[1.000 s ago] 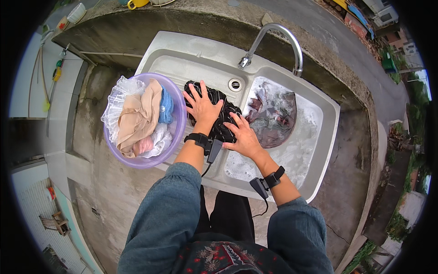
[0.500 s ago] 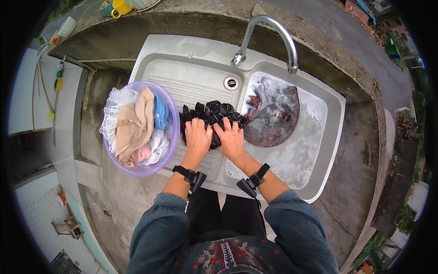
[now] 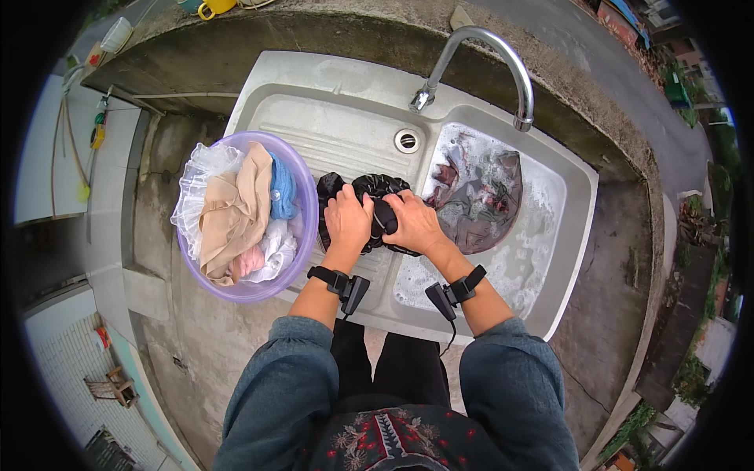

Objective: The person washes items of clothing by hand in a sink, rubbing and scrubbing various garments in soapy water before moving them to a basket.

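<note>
A wet black garment (image 3: 378, 187) lies bunched on the ribbed washboard side of the stone sink (image 3: 314, 69). My left hand (image 3: 348, 220) is closed on its left part, fingers pointing away from me. With my right hand (image 3: 415, 223) I grip a bulging fold of the same cloth, the thumb side facing my left hand. To the right, a dark brownish garment (image 3: 491, 206) soaks in the basin's foamy water (image 3: 503, 275). Against the washboard's left side stands a purple tub (image 3: 308, 235) heaped with beige cloth (image 3: 236, 212), blue cloth (image 3: 282, 190) and white cloth (image 3: 279, 250).
A curved chrome faucet (image 3: 503, 53) arches over the basin's far edge. The drain (image 3: 406, 141) sits beyond the black garment. Behind the sink runs a low concrete wall (image 3: 338, 35), with a yellow mug (image 3: 216, 8) on top. A hose (image 3: 61, 141) hangs at the far left.
My right hand has turned and gathered the black cloth into a fold, its fingers now wrapped round it. Both hands have shifted slightly right in the view, as has the sink.
</note>
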Demonstrator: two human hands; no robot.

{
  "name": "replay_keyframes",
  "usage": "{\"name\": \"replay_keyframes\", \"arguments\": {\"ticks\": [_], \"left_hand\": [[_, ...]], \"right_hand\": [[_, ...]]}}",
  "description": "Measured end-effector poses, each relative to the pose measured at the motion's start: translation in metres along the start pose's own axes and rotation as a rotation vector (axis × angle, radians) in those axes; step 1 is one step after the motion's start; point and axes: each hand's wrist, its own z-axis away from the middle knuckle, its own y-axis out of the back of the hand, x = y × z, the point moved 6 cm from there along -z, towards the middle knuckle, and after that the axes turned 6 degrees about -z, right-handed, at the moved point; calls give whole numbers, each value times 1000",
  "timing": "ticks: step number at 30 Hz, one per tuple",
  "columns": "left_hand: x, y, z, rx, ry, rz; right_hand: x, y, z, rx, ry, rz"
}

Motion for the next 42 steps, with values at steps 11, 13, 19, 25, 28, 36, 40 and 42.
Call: {"name": "replay_keyframes", "arguments": {"ticks": [11,13,19,25,28,36,40,42], "left_hand": [[1,18,59,91,-343,202],[-8,24,87,191,-385,189],[0,4,21,-57,-8,-22],[-11,7,80,-6,-216,34],[-15,7,102,205,-307,3],[13,40,9,254,-30,481],[12,45,-7,151,120,520],[14,31,-6,-69,234,215]], "right_hand": [[3,-24,54,141,-47,-92],[-21,-35,81,221,-28,61],[-4,-8,-1,-225,-318,-27],[-21,-33,63,-19,-108,37],[-29,-40,85,190,-10,98],[-14,35,9,253,-78,-57],[-26,10,30,90,60,197],[-11,3,36,-43,43,37]]}}
